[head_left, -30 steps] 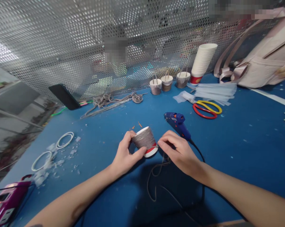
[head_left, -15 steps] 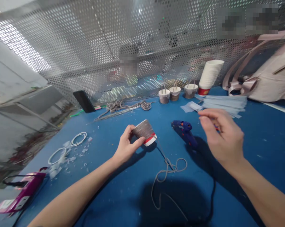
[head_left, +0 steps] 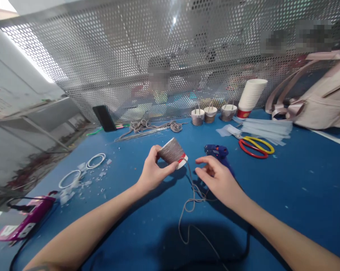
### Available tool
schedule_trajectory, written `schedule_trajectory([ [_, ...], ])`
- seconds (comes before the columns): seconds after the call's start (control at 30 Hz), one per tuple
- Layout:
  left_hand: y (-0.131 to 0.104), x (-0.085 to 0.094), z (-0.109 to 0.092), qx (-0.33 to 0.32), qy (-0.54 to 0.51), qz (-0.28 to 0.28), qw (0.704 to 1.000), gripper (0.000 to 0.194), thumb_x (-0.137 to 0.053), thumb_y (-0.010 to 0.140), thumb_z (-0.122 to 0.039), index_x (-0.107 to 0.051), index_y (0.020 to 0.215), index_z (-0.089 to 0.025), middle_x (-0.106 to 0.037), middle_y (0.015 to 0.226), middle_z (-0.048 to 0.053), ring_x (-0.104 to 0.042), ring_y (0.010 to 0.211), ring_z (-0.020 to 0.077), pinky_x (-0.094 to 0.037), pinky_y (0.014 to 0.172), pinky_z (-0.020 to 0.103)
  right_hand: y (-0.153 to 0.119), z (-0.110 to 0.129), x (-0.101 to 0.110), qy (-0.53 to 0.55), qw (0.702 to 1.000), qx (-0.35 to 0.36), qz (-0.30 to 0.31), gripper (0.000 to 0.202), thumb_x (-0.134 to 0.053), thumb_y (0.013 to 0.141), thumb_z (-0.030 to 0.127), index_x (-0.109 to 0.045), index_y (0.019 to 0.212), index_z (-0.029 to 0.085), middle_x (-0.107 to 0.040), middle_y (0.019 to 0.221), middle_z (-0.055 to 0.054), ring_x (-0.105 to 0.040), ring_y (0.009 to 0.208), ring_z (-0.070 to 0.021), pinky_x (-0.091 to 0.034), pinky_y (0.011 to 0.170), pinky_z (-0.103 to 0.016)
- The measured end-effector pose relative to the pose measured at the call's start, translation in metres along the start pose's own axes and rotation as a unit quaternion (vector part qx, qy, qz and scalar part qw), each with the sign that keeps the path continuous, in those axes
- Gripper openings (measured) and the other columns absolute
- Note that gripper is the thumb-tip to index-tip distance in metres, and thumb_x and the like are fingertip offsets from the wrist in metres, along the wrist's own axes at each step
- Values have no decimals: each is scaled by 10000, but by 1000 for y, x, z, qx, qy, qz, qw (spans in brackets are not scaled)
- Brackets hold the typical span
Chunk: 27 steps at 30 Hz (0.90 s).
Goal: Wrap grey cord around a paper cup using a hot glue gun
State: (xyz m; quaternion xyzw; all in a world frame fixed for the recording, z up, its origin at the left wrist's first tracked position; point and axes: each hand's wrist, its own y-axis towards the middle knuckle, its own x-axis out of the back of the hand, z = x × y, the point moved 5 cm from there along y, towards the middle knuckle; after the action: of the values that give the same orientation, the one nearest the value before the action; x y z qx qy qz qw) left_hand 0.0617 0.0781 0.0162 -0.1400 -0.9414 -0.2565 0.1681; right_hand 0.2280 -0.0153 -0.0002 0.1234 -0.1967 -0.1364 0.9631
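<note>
My left hand (head_left: 155, 167) grips a paper cup (head_left: 172, 151) tilted on its side above the table. Grey cord is wound round most of the cup, leaving a red and white band bare near one end. From there the loose grey cord (head_left: 189, 207) trails down and lies in loops on the blue table. My right hand (head_left: 219, 178) is just right of the cup, thumb and fingers apart, with nothing between them. Behind it lies a blue glue gun (head_left: 217, 149), its handle partly hidden by the hand.
Red-and-yellow-handled scissors (head_left: 256, 146) and translucent strips (head_left: 267, 128) lie at right. Cord-wrapped cups (head_left: 197, 117) and a stack of paper cups (head_left: 251, 96) stand at the back. A bundle of cord (head_left: 141, 127), a phone (head_left: 103, 117), white rings (head_left: 96, 161) and a purple power strip (head_left: 29, 220) are leftward.
My right hand has moved left, from over the scissors to beside the cup, and its fingers have parted. The scissors' handles now show. My left hand keeps the cup in nearly the same place.
</note>
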Motion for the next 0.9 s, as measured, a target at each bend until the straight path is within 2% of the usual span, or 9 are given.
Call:
schedule_trajectory([
  [0.13,-3,-4,-3,8,-1,7,1000,309,-698,665,-254,-432,809,-192,-426,783,-30,-413,717,115,-358,668,261,-2,-5,-23,-16,998,-29,60,132,-508,873,295,-610,867,212,-571,530,29,-541,457,-144,-444,440,-251],
  [0.2,-4,-4,-3,13,-4,1,1000,307,-697,663,-251,-433,808,-192,-432,791,-28,-418,725,117,-361,676,262,-6,-2,-26,-42,996,7,76,144,-516,870,273,-614,771,234,-616,597,8,-576,524,-165,-470,507,-279],
  [0.27,-3,-3,-1,22,-6,-2,1000,294,-692,666,-249,-434,795,-192,-436,782,-29,-423,722,116,-360,673,260,-14,5,-25,-114,985,75,103,100,-545,860,258,-632,820,229,-681,761,-24,-619,608,-197,-494,580,-327],
  [0.37,-2,-2,2,29,-12,3,999,273,-685,680,-255,-435,772,-192,-435,752,-38,-418,699,109,-352,655,251,-26,15,-11,-275,931,212,109,153,-559,871,274,-635,953,170,-707,927,-93,-663,691,-249,-507,622,-383],
  [0.47,0,0,3,24,-28,4,999,278,-698,667,-258,-442,752,-191,-436,730,-46,-409,674,100,-347,633,238,-28,17,25,-332,900,281,14,194,-513,907,317,-632,911,164,-717,899,-104,-681,774,-247,-502,678,-365],
  [0.53,1,1,3,23,-40,-2,999,287,-708,655,-255,-445,750,-190,-434,724,-49,-407,661,94,-348,619,230,-22,5,55,-346,908,227,-64,218,-493,905,339,-611,807,185,-700,807,-81,-671,736,-219,-494,670,-337],
  [0.63,0,0,5,31,-58,-3,998,284,-710,658,-257,-469,790,-185,-470,745,-42,-437,670,96,-369,626,234,-10,-29,88,-347,925,46,-147,336,-584,787,495,-595,867,169,-689,844,-113,-672,760,-270,-498,596,-356],
  [0.73,-1,-3,8,49,-65,10,997,268,-708,666,-261,-503,813,-173,-520,762,-25,-480,691,107,-393,647,250,2,-57,82,-273,957,-81,-63,447,-626,726,515,-607,968,139,-704,910,-142,-683,813,-286,-523,660,-388],
  [0.9,-4,-10,12,96,-60,37,993,233,-704,662,-271,-541,792,-165,-574,777,-3,-542,724,131,-433,692,276,17,-61,54,-245,964,-108,-11,313,-620,722,420,-646,890,158,-703,803,-103,-668,734,-269,-498,659,-385],
])
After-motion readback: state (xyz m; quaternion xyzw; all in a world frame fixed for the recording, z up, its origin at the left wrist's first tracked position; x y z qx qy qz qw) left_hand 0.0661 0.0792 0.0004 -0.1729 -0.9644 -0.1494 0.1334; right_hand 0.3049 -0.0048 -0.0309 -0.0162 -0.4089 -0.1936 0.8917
